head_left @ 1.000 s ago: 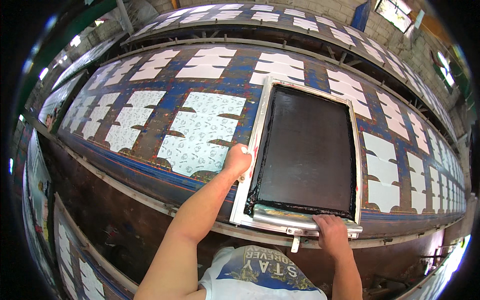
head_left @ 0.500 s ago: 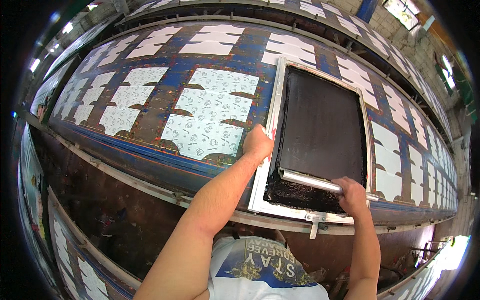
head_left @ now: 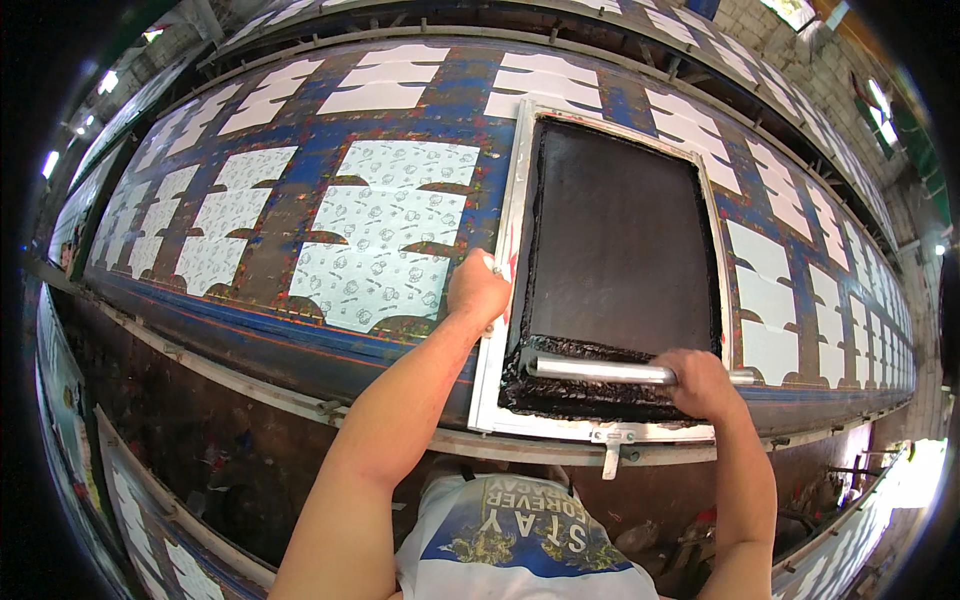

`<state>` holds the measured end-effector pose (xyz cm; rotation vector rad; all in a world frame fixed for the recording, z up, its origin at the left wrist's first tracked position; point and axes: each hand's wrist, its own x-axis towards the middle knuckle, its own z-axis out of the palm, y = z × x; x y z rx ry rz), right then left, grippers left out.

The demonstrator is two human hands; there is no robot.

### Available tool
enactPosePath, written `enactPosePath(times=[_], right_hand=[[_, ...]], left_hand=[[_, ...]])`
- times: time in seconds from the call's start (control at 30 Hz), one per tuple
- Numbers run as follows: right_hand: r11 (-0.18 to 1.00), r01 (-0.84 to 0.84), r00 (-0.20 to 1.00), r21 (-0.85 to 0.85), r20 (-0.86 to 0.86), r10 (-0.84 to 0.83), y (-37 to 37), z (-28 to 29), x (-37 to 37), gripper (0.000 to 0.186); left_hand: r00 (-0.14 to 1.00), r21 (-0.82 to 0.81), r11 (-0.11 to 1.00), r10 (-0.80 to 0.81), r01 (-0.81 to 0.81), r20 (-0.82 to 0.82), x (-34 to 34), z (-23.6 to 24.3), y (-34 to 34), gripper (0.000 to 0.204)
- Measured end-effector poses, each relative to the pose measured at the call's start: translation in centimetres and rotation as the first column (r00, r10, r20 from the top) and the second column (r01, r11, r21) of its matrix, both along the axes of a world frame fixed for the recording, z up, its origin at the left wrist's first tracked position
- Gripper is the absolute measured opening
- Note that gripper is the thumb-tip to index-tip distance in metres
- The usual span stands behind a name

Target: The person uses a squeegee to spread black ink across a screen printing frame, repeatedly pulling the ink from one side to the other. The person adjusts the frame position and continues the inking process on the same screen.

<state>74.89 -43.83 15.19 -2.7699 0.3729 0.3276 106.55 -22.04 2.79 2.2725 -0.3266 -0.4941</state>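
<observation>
A white-framed printing screen (head_left: 511, 215) lies on the long table, its mesh (head_left: 620, 240) coated black. My left hand (head_left: 478, 290) is closed round the left rail of this frame, about midway along it. Across the near end of the screen lies a squeegee with a silver tubular handle (head_left: 600, 371). My right hand (head_left: 695, 383) grips that handle towards its right end, fingers wrapped over it. Thick wet black ink (head_left: 570, 401) shows on both sides of the handle. The squeegee's blade is hidden beneath.
Left of the screen lie white fabric pieces (head_left: 385, 215) printed with small dark figures. Plain white pieces (head_left: 765, 290) lie to the right and along the far row. A metal bracket (head_left: 611, 455) juts from the frame's near edge, over the table rail (head_left: 300, 402).
My view has shifted, so the screen appears farther left. The squeegee handle has turned more level across the frame, and a band of thick ink now shows beyond it. Both hands keep their grips.
</observation>
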Motion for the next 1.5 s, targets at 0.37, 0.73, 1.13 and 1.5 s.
enactPosePath(times=[0.37, 0.73, 1.13, 1.5], right_hand=[[0.986, 0.066, 0.989, -0.156, 0.141, -0.044, -17.3, -2.9, 16.1, 0.026], [0.945, 0.106, 0.983, -0.309, 0.178, -0.052, -30.3, -7.6, 31.1, 0.035], [0.953, 0.046, 0.99, -0.301, 0.14, -0.003, -31.9, -7.2, 33.4, 0.041], [0.96, -0.102, 0.987, -0.26, 0.091, 0.13, -21.7, -6.0, 20.7, 0.032]], left_hand=[[0.997, 0.001, 1.0, 0.027, -0.028, 0.076, -0.2, -0.5, -0.1, 0.028], [0.982, -0.018, 0.991, 0.131, -0.134, -0.133, -0.8, 0.5, -0.6, 0.023], [0.979, -0.071, 0.988, 0.127, -0.14, -0.161, -0.8, 0.9, -0.8, 0.024], [0.998, -0.085, 0.996, 0.036, -0.04, -0.053, 0.3, -1.7, 0.4, 0.024]])
